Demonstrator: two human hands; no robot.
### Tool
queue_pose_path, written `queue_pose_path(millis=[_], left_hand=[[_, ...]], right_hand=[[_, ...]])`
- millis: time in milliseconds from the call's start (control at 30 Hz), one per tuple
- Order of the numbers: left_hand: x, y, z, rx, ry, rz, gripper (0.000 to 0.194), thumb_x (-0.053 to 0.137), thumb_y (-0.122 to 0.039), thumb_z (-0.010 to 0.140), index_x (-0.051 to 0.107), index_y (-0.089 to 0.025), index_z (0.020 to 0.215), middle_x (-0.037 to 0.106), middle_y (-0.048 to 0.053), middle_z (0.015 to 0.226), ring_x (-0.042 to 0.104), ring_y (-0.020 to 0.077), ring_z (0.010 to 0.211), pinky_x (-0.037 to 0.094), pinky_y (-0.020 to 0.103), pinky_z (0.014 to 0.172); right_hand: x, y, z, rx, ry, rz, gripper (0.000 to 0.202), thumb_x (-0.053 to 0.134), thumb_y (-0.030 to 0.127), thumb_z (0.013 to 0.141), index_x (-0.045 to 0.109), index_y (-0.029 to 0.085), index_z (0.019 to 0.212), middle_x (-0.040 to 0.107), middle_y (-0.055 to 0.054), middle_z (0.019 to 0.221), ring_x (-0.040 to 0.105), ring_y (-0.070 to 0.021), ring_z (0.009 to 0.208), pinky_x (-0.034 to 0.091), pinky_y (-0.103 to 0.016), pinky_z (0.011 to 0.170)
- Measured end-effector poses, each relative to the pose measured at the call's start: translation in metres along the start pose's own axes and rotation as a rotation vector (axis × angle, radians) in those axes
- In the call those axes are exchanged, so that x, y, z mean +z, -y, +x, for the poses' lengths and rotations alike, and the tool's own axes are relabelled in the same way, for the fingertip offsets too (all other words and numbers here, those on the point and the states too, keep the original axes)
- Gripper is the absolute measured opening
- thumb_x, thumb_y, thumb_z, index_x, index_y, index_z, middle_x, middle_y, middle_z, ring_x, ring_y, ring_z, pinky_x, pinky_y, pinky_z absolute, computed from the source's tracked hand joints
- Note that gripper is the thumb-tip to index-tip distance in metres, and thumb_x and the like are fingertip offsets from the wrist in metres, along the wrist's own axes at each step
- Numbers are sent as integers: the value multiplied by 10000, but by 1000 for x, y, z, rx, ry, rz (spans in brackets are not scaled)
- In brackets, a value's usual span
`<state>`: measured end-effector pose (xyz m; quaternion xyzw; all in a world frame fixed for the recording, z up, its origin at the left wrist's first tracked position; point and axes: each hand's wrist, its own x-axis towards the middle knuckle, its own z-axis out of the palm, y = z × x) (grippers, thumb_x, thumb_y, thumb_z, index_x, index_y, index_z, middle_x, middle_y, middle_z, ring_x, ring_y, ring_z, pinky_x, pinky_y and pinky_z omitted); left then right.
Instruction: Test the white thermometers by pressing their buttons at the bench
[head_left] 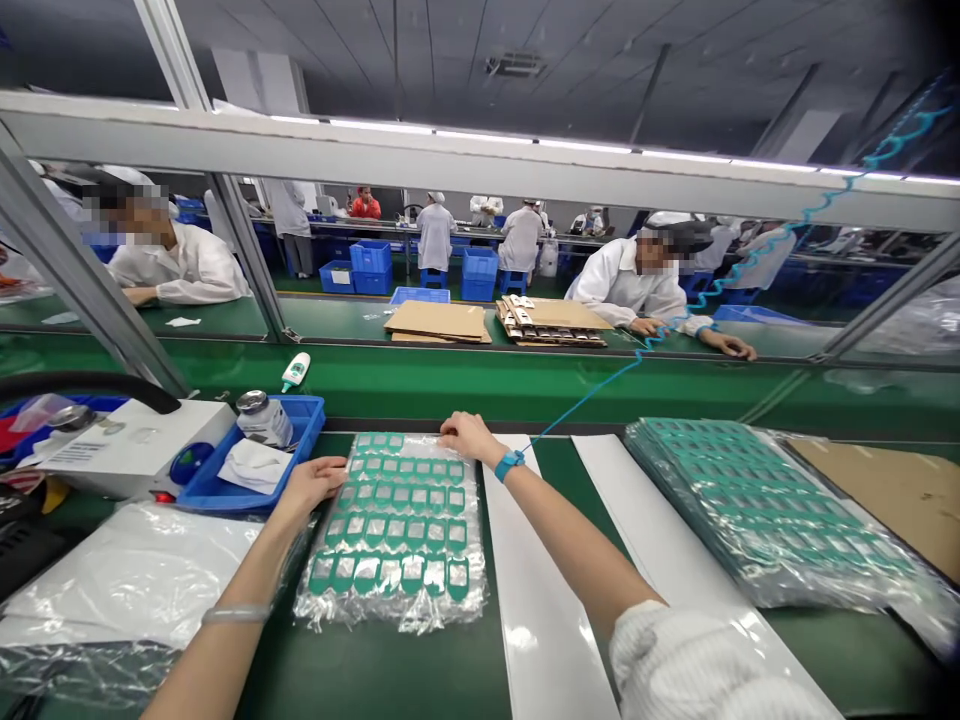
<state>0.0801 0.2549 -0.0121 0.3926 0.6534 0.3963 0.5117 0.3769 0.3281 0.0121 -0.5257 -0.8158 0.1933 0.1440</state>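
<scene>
A clear plastic sheet with rows of small green-framed pieces (397, 527) lies flat on the green bench before me. At its upper left edge rests my left hand (316, 484), fingers stretched and close together, with the fingertips touching the plastic. My right hand (471, 438) is at the upper right corner of the same sheet, its fingers bent over the edge; whether they pinch the plastic is hard to tell. A blue strap with a coiled cord (589, 393) is around my right wrist.
Right of two white strips (541, 600) lies a stack of similar green sheets (765, 500), beside cardboard (892, 490). On the left are a blue tray (309, 410) with a jar, a white device (135, 440) and plastic bags (135, 570). Two people sit across the bench.
</scene>
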Motion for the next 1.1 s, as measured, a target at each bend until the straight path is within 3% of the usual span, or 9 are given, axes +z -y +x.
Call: queue_pose_path(millis=[167,367,567,733,833,900,1000,1033,1100], left_hand=[[-7,6,-6,28,-2,37,118,628,-191,886,617,-134,989,676,5,890,664,136,767,568,317,718],[-16,14,-8,82,55,200,125,624,-152,872,612,-136,995,656,-42,719,638,116,611,551,291,641],[-17,14,-10,242,-64,434,303,628,-218,732,586,-142,1021,694,17,730,662,198,648,543,353,690],[-4,-15,-52,510,-307,574,411,512,-388,769,586,-167,1107,620,119,1078,638,272,844,487,440,859],[36,-28,-93,764,-245,545,358,494,-473,864,599,-245,1118,626,53,1014,622,206,742,535,348,722],[78,-20,-119,970,-7,489,258,474,-395,926,600,-260,1106,657,48,1022,653,190,814,562,292,704],[161,24,-143,1211,415,632,278,458,-280,952,576,-261,1202,678,72,1165,649,194,1067,556,294,891],[192,44,-146,1345,477,656,272,467,-319,947,608,-268,1174,698,77,1155,665,216,1057,579,309,859],[255,79,-144,1353,490,728,212,519,-344,924,673,-338,1070,746,53,1050,691,266,1009,601,411,828]], right_hand=[[-5,6,-71,-35,-216,-4,193,611,304,891,647,187,1041,596,-83,1085,496,-240,1030,344,-388,887],[8,18,-169,-69,-91,133,117,576,243,920,665,238,996,618,-52,1124,485,-234,1054,362,-389,890],[17,28,-179,-70,-80,82,163,550,244,934,704,246,880,626,-47,1142,490,-243,1048,376,-391,843],[7,-4,-157,-76,-148,189,108,620,275,877,724,248,891,675,-35,1007,547,-223,981,387,-393,869],[3,-47,-130,9,-404,332,146,591,248,846,716,195,900,680,-56,905,590,-193,846,444,-333,787],[1,-78,-111,122,-609,429,186,565,277,832,705,173,894,672,-64,868,594,-177,749,468,-302,702],[-1,-112,-92,301,-863,530,256,520,347,832,686,160,886,678,-88,873,623,-202,777,498,-316,716],[-1,-119,-88,330,-912,544,276,506,364,832,680,155,883,684,-99,879,633,-216,803,507,-328,735],[1,-127,-85,338,-967,545,294,493,385,829,670,152,862,692,-111,857,646,-237,813,519,-350,746]])
